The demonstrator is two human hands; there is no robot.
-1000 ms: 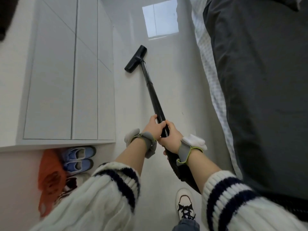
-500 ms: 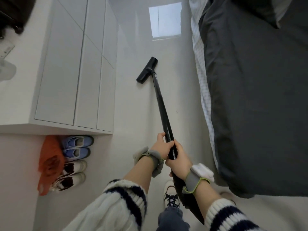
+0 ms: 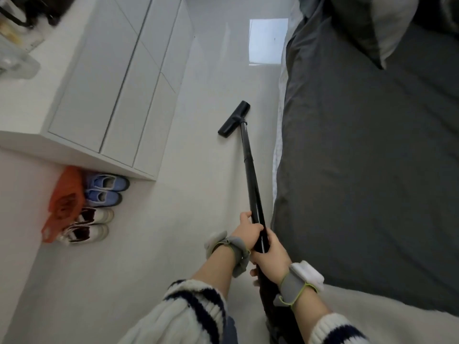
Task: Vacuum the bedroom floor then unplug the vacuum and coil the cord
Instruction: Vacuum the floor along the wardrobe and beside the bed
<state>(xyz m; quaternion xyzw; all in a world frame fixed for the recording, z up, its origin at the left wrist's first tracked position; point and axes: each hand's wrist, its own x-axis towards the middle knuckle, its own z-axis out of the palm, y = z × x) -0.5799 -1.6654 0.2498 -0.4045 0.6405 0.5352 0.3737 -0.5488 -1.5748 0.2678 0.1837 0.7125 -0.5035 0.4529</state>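
Observation:
A black vacuum wand runs from my hands out to its black floor nozzle, which lies flat on the glossy white floor close to the bed's side. My left hand grips the wand from the left. Just below it, my right hand grips the wand where it meets the black ribbed hose. Both wrists wear grey straps. The vacuum body, cord and plug are out of sight.
A bed with a dark grey cover fills the right side. A white cabinet stands at the left. Beside it lie two pairs of shoes and an orange bag. A white rug or sheet lies at lower right.
The nozzle has been drawn back along the floor toward me and nearer the bed. My view has backed away, showing more of the cabinet top and shoes. Both hands keep their grip.

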